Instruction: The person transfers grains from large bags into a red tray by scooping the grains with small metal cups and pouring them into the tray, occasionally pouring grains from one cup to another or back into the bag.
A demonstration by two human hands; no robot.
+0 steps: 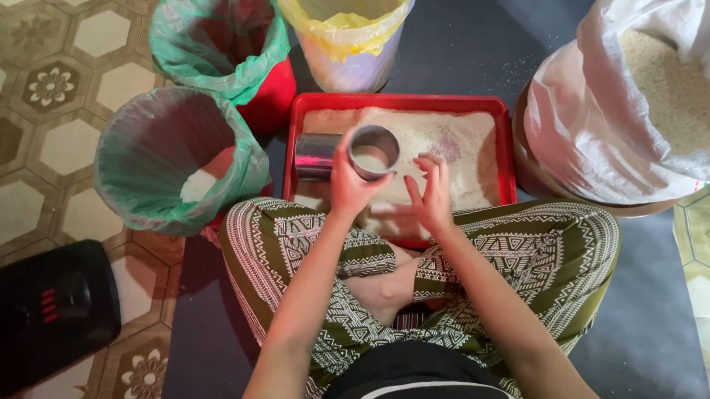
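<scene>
Home floor, patterned tiles (74, 146), grain sack (609, 130)

Two bare hands – left hand (351, 184) and right hand (431, 196), two metal cups – one (374, 151) held, one (316, 155) lying in the tray, one red tray (398, 103), three bag-lined bins, two green (219, 29) (168, 157) and one yellow (346, 34), one big white sack (609, 122), one black device (44, 310)

Tiled floor (74, 146) with cream hexagons and brown flower motifs, dark grey mat (649, 328) laid over it to the right of the tiles, black box (44, 314) on the tiles beside the mat, dim warm light
</scene>
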